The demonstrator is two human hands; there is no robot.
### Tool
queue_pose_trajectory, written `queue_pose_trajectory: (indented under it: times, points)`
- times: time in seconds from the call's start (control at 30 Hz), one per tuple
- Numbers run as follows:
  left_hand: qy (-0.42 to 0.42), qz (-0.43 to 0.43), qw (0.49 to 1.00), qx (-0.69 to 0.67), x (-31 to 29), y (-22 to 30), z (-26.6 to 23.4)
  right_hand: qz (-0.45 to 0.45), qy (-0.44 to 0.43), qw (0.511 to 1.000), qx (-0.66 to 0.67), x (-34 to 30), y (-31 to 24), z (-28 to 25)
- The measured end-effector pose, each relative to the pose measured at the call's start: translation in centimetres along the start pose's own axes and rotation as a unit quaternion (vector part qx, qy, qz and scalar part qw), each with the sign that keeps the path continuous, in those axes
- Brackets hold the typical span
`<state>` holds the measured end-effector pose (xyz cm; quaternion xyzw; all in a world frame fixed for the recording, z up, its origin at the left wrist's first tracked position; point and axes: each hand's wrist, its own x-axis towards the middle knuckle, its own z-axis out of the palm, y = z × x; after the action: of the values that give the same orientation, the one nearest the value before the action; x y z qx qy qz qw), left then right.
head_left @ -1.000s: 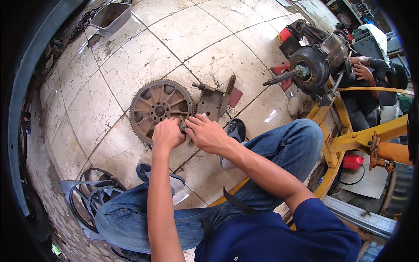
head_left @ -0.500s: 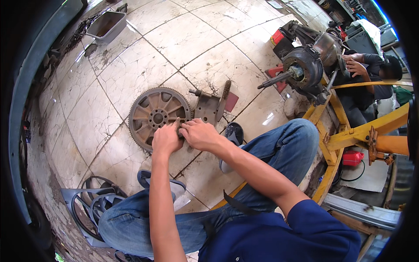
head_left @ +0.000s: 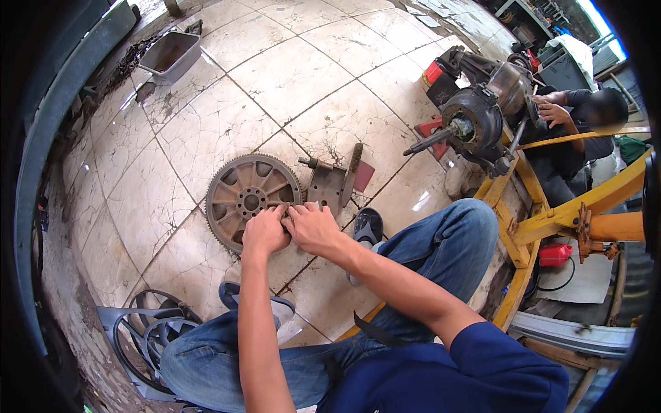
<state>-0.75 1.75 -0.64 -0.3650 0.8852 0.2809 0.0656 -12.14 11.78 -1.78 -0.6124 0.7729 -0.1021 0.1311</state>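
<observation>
A rusty toothed flywheel [head_left: 226, 199] lies flat on the tiled floor in front of me. At its near right rim my left hand [head_left: 266, 230] is closed, fingers bent inward. My right hand [head_left: 313, 228] meets it there, also closed, with the fingertips of both hands nearly together. Whatever they grip is hidden under the fingers. Just beyond my right hand sits a metal bracket plate [head_left: 326, 184] with holes. Along its right side leans a narrow rusty bar [head_left: 352, 171], and a flat dark-red piece [head_left: 365, 177] lies beside that.
A grey basin [head_left: 172, 72] stands at the far left. On the right, a large axle assembly [head_left: 475, 113] rests near a red stand [head_left: 430, 131] and a yellow frame [head_left: 530, 234]. A co-worker's hand [head_left: 551, 112] is beside it. A fan with its shroud [head_left: 141, 330] lies near my left knee.
The view has tilted slightly, so the flywheel and hands appear a little lower. Both hands stay together at the flywheel's rim, with slight finger movement.
</observation>
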Motion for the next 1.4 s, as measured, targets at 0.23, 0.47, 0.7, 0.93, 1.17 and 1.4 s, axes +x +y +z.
queue_pose_trajectory:
  times: [0.23, 0.47, 0.7, 0.93, 1.17, 1.4]
  points:
    - [0.014, 0.025, 0.999, 0.021, 0.3, -0.4, 0.5, -0.006, -0.115, 0.992, 0.044, 1.5, 0.9, -1.3]
    - [0.025, 0.019, 0.999, 0.008, -0.1, -0.2, 0.6, -0.039, -0.114, 0.989, 0.084, 1.0, 1.6, -1.5]
    - [0.056, 0.032, 0.998, 0.015, -0.3, -0.5, 0.6, -0.08, -0.096, 0.992, 0.022, 0.6, 0.8, -2.5]
    - [-0.006, 0.004, 1.0, 0.015, -0.5, -0.3, -0.2, -0.032, -0.121, 0.991, 0.052, 1.2, 0.6, -2.2]
    - [-0.011, -0.007, 1.0, 0.0, -0.4, 0.5, -0.7, 0.014, -0.148, 0.985, 0.089, 1.9, 1.3, -3.5]
    - [-0.009, -0.014, 1.0, 0.012, -0.3, 0.0, -0.2, 0.019, -0.236, 0.969, 0.074, 3.3, 0.5, -6.6]
